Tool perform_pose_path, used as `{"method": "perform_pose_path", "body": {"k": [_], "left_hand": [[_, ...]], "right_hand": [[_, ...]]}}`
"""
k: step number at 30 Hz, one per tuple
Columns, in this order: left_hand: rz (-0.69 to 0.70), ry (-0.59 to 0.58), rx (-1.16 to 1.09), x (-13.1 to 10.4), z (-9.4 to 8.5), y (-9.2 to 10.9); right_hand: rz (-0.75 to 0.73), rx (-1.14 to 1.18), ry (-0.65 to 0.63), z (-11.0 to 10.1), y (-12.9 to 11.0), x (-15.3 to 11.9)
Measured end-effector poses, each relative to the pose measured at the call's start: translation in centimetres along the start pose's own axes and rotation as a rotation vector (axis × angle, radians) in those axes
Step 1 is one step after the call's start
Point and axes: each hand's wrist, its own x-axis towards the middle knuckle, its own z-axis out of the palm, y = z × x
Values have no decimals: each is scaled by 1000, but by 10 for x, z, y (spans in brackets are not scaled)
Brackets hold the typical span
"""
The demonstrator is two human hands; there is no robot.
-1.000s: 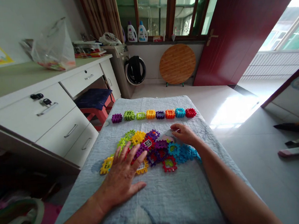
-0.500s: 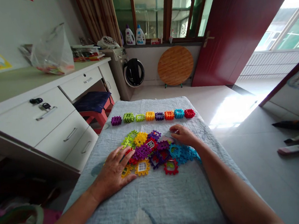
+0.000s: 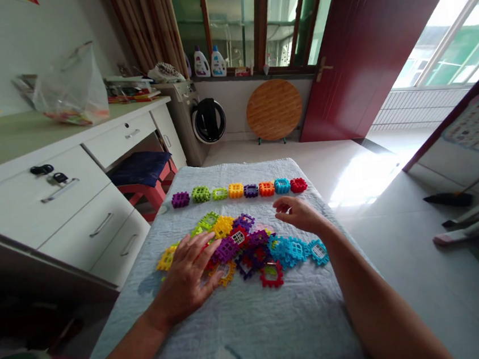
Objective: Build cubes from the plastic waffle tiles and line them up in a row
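Note:
My left hand [image 3: 191, 270] rests over the left side of a pile of plastic notched building blocks, its fingers spread and holding nothing. Under and around it are yellow blocks [image 3: 166, 258], purple blocks [image 3: 226, 249] and a red block with a white window [image 3: 239, 237]. My right hand [image 3: 298, 214] hovers above the right side of the pile, fingers curled but apart from the thumb, with nothing visible between them. Below it lie blue blocks [image 3: 294, 250]. A red square block [image 3: 272, 275] lies at the pile's near edge. My left hand hides part of the pile.
Beyond the pile, several assembled block cubes [image 3: 236, 190] of different colours form a row across the cloth-covered table [image 3: 256, 337]. To the left stand a white desk [image 3: 73, 191] and a stool [image 3: 144, 169]. A washing machine [image 3: 186, 125] is at the back.
My left hand has shifted slightly and uncovered yellow blocks at the left. My right hand has risen a little off the pile, and a blue block at the right shows more fully.

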Motion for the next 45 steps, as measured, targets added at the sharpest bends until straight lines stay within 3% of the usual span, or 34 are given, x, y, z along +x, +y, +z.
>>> {"method": "perform_pose_path", "body": {"k": [4,9,14,19,25,28,31,34,37,39,45], "left_hand": [[-19,60,-107,33,1,34],[-78,93,-197,51,19,48],[-115,135,-193,39,32,33],[-242,200,-204,31,25,11],[-358,238,-191,27,19,-12],[-394,188,-143,24,23,-23],[-413,64,-121,21,29,-33],[-409,-36,-129,19,34,-37],[-390,-49,-128,19,34,-38],[-383,-39,-130,20,33,-37],[-389,-40,-136,22,30,-34]], "right_hand": [[-93,-209,-325,-3,-30,-16],[-88,-401,-367,12,-37,-34],[-51,-203,-228,10,-22,-34],[63,-119,-65,1,-9,-27],[128,-159,5,4,12,-26],[174,-288,57,6,22,-28],[166,-343,102,0,26,-31],[142,-286,15,-13,20,-37],[123,-233,-229,-18,7,-45],[101,-252,-326,-15,-2,-49],[42,-294,-335,-4,-8,-49]]}}
